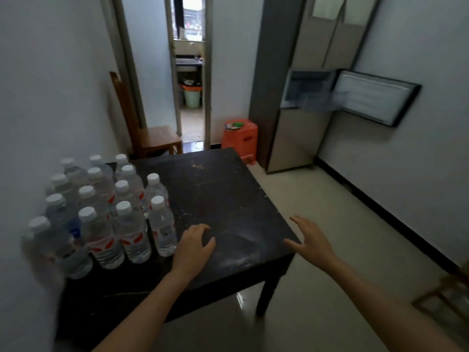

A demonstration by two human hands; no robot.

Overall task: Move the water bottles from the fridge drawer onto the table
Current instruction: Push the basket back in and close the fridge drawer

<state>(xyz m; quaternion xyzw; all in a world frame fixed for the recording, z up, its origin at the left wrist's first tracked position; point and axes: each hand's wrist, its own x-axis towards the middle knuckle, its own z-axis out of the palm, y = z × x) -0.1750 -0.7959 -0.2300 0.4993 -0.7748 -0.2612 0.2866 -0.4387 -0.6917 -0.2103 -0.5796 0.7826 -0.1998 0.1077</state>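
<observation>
Bottles: clear white-capped plastic water bottles (pixel 132 235) upright, left on dark wooden table (pixel 228 194).
Left hand (pixel 194 246): loosely curled, empty, near them.
Right hand (pixel 313 240): spread, empty, table's right edge.

Left side of tabletop (pixel 228 194): water bottles (pixel 106 212) clustered against wall (pixel 38 97). Behind tabletop, chair (pixel 152 138) on left, stool (pixel 239 138) right of it, fridge (pixel 297 138) further right, fridge door (pixel 375 100) open.

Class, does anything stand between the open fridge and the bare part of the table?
Nothing visible does. The floor between fridge and table shows no obstacle; the orange stool sits aside beside the fridge, and the bottles crowd only the table's left side.
</observation>
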